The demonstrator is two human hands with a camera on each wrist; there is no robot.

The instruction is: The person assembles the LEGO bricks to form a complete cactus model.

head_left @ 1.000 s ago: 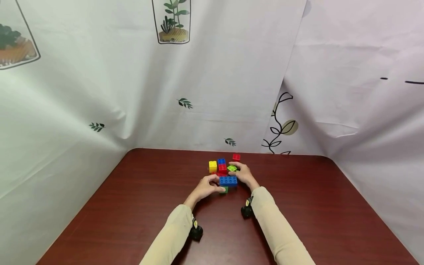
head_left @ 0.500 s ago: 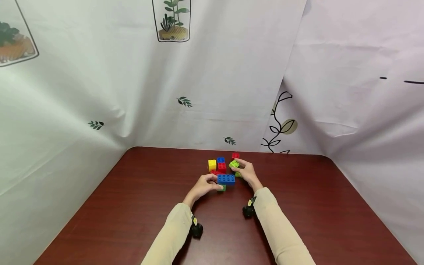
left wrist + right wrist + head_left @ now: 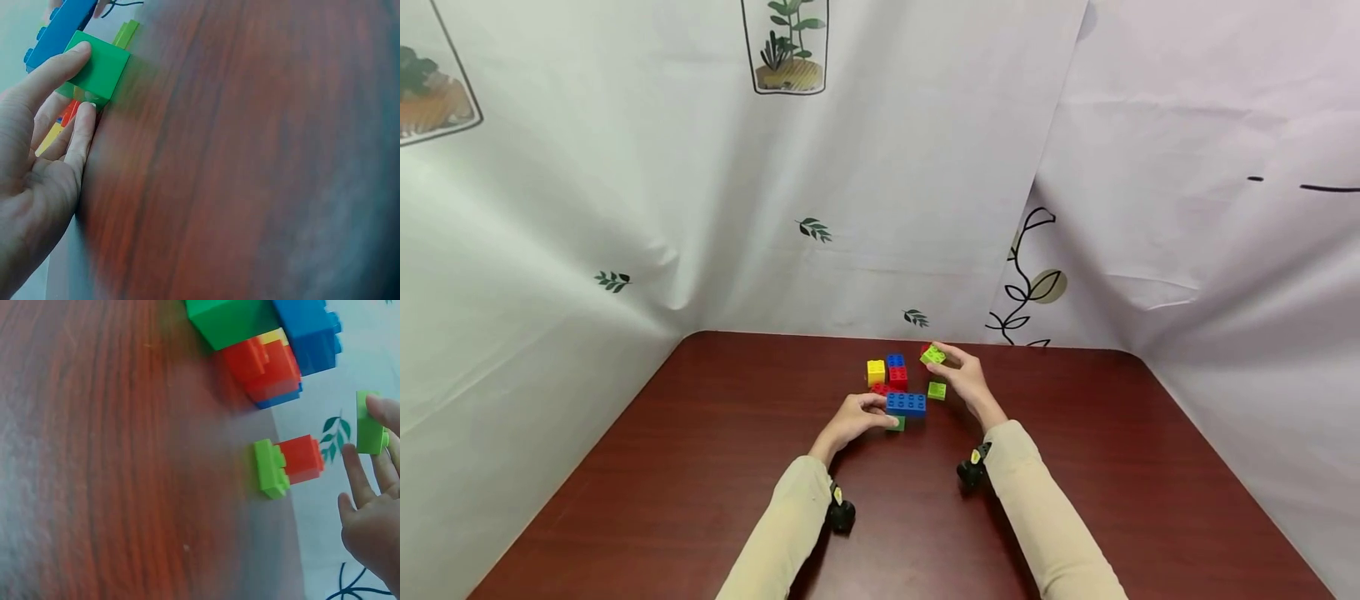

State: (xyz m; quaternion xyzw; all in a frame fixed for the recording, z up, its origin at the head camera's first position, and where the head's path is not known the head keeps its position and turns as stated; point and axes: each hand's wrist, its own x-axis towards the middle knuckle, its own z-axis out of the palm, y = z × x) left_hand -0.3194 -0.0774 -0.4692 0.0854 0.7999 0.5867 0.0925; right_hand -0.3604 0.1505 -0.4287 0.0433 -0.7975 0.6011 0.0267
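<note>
A long blue toy brick [image 3: 906,404] sits on top of a green brick [image 3: 100,70], jutting out to the right. My left hand [image 3: 853,421] grips the green brick from its left side, thumb on the near face and fingers behind. In my right hand [image 3: 964,377] a lime green brick [image 3: 370,423] is pinched between thumb and fingers, raised above the table. Below it a second lime green brick [image 3: 937,391] lies on the table, with a red brick [image 3: 300,460] behind it in the right wrist view.
Behind the blue brick stand a yellow brick [image 3: 876,372], a red brick [image 3: 898,377] and a small blue brick [image 3: 896,360]. A low red brick [image 3: 880,389] lies in front of them. The dark red table [image 3: 700,467] ends at a white printed cloth [image 3: 880,167].
My right hand has lifted the lime green brick up and away, uncovering the second lime green one below. The left hand still holds the green brick in about the same place.
</note>
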